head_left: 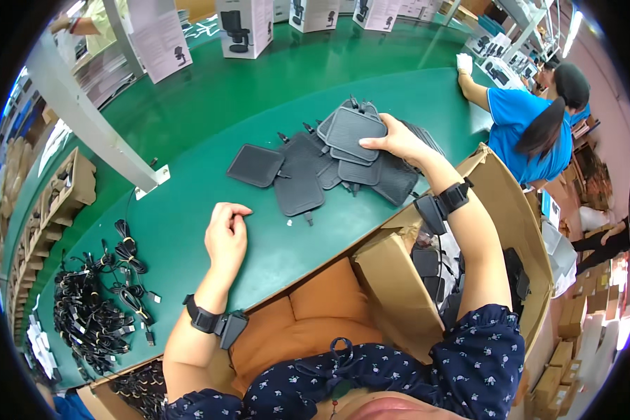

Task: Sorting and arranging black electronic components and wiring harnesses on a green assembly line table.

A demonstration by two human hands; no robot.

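My right hand point(397, 142) reaches out over a pile of dark grey ribbed rectangular pads point(343, 164) on the green table point(189, 224) and grips the topmost grey pad point(352, 131) by its right edge. One pad point(256, 165) lies apart at the pile's left. My left hand point(227, 234) rests on the table nearer to me, fingers curled, holding nothing. Both wrists wear black bands.
An open cardboard box point(406, 294) with more dark parts stands at my right. A heap of bundled black cables point(94, 308) lies at the left. White product boxes point(245, 26) stand at the back. A person in a blue shirt point(528, 122) works at the right.
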